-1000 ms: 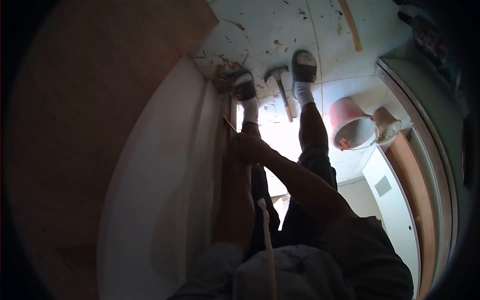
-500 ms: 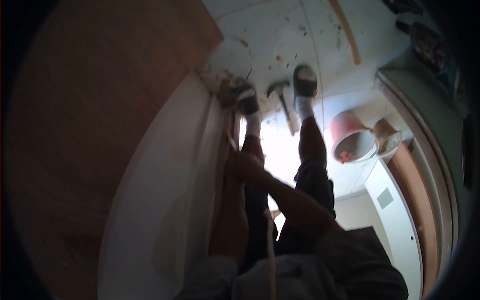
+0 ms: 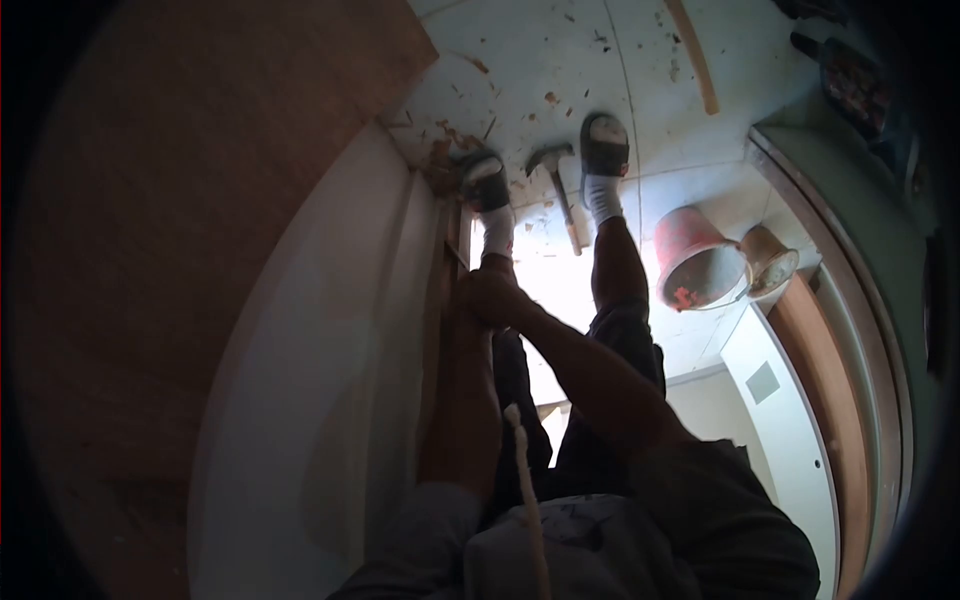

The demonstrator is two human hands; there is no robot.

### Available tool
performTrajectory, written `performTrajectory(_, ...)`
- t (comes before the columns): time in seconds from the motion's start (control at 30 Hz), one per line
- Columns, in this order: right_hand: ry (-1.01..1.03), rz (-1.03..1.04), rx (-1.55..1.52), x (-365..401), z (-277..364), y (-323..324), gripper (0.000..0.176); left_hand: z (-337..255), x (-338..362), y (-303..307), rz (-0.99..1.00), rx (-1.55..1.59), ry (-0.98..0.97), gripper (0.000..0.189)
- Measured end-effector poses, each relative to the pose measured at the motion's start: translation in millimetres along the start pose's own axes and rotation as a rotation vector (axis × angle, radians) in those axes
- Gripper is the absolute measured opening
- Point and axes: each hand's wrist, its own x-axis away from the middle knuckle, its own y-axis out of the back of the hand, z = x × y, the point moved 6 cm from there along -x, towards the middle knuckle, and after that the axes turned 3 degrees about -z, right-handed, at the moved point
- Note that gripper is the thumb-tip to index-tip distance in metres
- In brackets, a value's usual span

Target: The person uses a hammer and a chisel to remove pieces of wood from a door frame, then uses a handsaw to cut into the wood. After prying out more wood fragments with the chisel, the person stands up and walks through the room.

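Both of my hands meet low in front of my shins, close to the edge of the white panel on the left. My left hand and my right hand overlap, with fingers closed. A narrow, thin tool projects from them toward the dark frame edge; its kind is too dim to tell. How the hands share it is hidden. Between my feet a claw hammer lies on the floor, apart from both hands.
Wood chips litter the pale tiled floor near my left foot. A red bucket and a smaller brown bucket stand to the right. A curved wooden strip lies ahead. A large brown board fills the upper left.
My hands have shifted slightly up and right in view, and the thin tool shows less brightly. The floor, hammer and buckets sit a little higher in view as the head moved.
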Motion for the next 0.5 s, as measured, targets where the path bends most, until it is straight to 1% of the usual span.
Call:
performTrajectory(0.03,0.107,0.070,-0.034,-7,-8,5,0.009,-15,-23,15,0.003,0.031,-0.052,0.042)
performTrajectory(0.07,-0.130,0.060,-0.048,-21,-11,-6,0.010,-12,-25,9,0.004,0.052,-0.105,0.043)
performTrajectory(0.1,-0.127,0.051,-0.050,-23,-19,-14,0.010,5,-19,-2,0.017,0.049,-0.157,0.043)
performTrajectory(0.13,-0.195,-0.025,0.075,-14,-12,-4,0.011,11,-30,-23,0.052,0.031,-0.200,0.043)
performTrajectory(0.17,-0.257,-0.096,0.198,-8,0,7,0.012,8,-44,-27,0.091,0.014,-0.234,0.043)
performTrajectory(0.2,-0.301,-0.040,0.142,-10,-1,21,0.011,-7,-60,-26,0.107,0.018,-0.281,0.043)
performTrajectory(0.23,-0.307,-0.051,0.157,-17,-18,24,0.011,-3,-53,-36,0.115,0.029,-0.343,0.043)
performTrajectory(0.27,-0.272,-0.073,0.066,-17,-24,12,0.014,-5,-43,-55,0.148,0.037,-0.395,0.043)
performTrajectory(0.3,-0.241,-0.093,-0.045,-14,-15,-5,0.018,9,-22,-72,0.198,0.030,-0.445,0.043)
performTrajectory(0.33,-0.242,0.138,0.049,-13,-11,0,0.017,-12,-22,-41,0.183,0.045,-0.449,0.043)
performTrajectory(0.37,-0.240,0.119,0.091,-16,-22,6,0.017,-45,-36,5,0.097,0.050,-0.509,0.040)
performTrajectory(0.4,-0.252,0.003,0.078,-18,-20,8,0.017,-63,-40,52,0.025,0.040,-0.565,0.037)
performTrajectory(0.43,-0.264,-0.098,0.032,-17,-14,-1,0.016,-33,-13,76,-0.016,0.013,-0.614,0.034)
performTrajectory(0.47,-0.283,-0.153,0.090,-6,-2,8,0.020,-10,9,84,-0.034,-0.017,-0.654,0.032)
performTrajectory(0.5,-0.392,-0.056,-0.024,3,-2,16,0.023,-10,31,115,-0.054,-0.038,-0.692,0.030)
